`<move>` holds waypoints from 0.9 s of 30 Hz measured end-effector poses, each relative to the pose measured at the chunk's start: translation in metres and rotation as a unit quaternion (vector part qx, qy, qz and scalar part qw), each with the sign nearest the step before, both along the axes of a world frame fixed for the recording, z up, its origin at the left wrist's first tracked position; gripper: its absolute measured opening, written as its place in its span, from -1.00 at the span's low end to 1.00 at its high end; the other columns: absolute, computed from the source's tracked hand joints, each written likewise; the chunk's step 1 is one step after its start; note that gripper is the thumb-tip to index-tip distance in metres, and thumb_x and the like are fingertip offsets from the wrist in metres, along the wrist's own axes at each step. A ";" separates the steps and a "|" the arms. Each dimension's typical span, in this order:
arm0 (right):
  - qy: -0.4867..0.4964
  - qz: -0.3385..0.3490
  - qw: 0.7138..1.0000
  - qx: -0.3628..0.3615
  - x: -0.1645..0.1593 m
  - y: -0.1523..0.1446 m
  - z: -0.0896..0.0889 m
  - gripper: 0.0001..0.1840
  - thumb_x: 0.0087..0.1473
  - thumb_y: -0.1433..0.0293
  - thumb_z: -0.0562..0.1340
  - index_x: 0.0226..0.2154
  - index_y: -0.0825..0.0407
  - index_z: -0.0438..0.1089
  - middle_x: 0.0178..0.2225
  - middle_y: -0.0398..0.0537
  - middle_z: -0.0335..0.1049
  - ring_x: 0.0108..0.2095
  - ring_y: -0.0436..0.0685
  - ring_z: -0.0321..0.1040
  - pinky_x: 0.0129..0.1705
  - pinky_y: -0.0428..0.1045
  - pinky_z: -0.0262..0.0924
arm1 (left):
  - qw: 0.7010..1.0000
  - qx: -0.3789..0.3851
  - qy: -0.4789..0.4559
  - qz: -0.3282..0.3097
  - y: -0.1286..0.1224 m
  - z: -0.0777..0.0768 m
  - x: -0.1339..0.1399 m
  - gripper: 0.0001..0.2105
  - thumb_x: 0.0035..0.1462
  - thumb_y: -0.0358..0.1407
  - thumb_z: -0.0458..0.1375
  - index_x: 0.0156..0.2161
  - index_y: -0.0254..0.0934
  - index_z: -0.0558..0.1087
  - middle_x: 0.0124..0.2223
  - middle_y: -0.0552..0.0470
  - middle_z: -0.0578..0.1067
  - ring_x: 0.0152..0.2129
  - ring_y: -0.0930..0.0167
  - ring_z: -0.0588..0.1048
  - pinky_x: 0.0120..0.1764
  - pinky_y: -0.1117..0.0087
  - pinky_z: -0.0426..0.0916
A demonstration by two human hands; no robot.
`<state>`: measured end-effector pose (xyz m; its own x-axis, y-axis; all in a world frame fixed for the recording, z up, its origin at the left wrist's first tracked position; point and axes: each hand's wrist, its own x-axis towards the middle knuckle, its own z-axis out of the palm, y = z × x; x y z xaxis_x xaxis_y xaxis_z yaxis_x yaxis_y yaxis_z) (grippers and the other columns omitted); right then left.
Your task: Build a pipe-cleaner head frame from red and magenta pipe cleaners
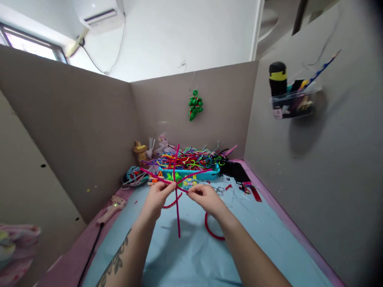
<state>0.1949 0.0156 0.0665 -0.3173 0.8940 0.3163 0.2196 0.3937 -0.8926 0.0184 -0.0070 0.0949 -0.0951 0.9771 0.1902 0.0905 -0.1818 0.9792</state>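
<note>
"Magenta stems (178, 218): how far along?"
"Crossed, mid-frame; left hand (160, 196) pinches the crossing, right hand (206, 197) pinches one strand."
"What's left?"
"Seemingly plenty: ends stick out free; curved red stem (209, 231) lies apart, lower centre."

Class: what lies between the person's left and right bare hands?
Thin magenta chenille stems cross between the left hand and right hand, as the head view shows.
</note>
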 end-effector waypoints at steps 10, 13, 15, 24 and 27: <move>-0.101 -0.172 0.949 0.243 0.022 -0.004 -0.001 -0.78 0.02 0.50 0.10 -0.51 0.02 0.42 -0.48 -0.09 0.37 -0.41 0.05 0.29 -0.33 -0.08 0.07 | 0.967 0.078 0.229 0.075 0.000 0.011 -0.013 -0.69 -0.05 -0.10 0.16 -0.44 -0.36 0.54 -0.43 -0.04 0.53 -0.41 0.31 0.44 -0.34 0.41 0.24; -0.136 -0.187 0.930 0.285 0.022 -0.007 -0.001 -0.78 0.03 0.50 0.10 -0.50 0.02 0.43 -0.49 -0.08 0.37 -0.42 0.05 0.29 -0.32 -0.07 0.07 | 0.961 0.081 0.252 0.083 0.000 0.013 -0.016 -0.67 -0.03 -0.09 0.15 -0.45 -0.37 0.53 -0.49 -0.02 0.49 -0.47 0.34 0.41 -0.40 0.43 0.21; -0.141 -0.186 0.931 0.282 0.021 -0.007 -0.002 -0.78 0.05 0.49 0.10 -0.47 0.01 0.44 -0.47 -0.07 0.38 -0.42 0.06 0.29 -0.32 -0.07 0.08 | 0.956 0.086 0.267 0.080 0.000 0.014 -0.018 -0.67 -0.04 -0.08 0.15 -0.48 -0.37 0.52 -0.54 0.02 0.45 -0.51 0.37 0.37 -0.44 0.44 0.18; 0.032 -0.123 0.979 0.162 0.027 0.002 -0.001 -0.77 -0.04 0.31 0.24 -0.27 0.00 0.44 -0.33 0.00 0.44 -0.25 0.18 0.33 -0.18 0.07 0.16 | 0.963 0.082 0.250 0.065 -0.004 0.011 -0.022 -0.67 0.00 -0.08 0.11 -0.57 -0.33 0.38 -0.61 0.12 0.29 -0.63 0.49 0.22 -0.55 0.49 0.05; 0.165 -0.090 0.981 0.041 0.029 0.005 -0.002 -0.57 -0.03 0.20 0.22 -0.10 0.05 0.32 -0.40 -0.04 0.41 -0.36 0.13 0.34 -0.30 0.03 0.20 | 0.960 0.073 0.263 0.057 -0.005 0.012 -0.022 -0.67 -0.01 -0.08 0.11 -0.59 -0.32 0.34 -0.62 0.14 0.26 -0.64 0.49 0.20 -0.56 0.49 0.04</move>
<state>0.2241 0.0201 0.0641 -0.0244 0.8936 0.4482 -0.0029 0.4483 -0.8939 -0.0031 -0.0123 0.1069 -0.0537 0.9255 0.3749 0.5926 -0.2726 0.7579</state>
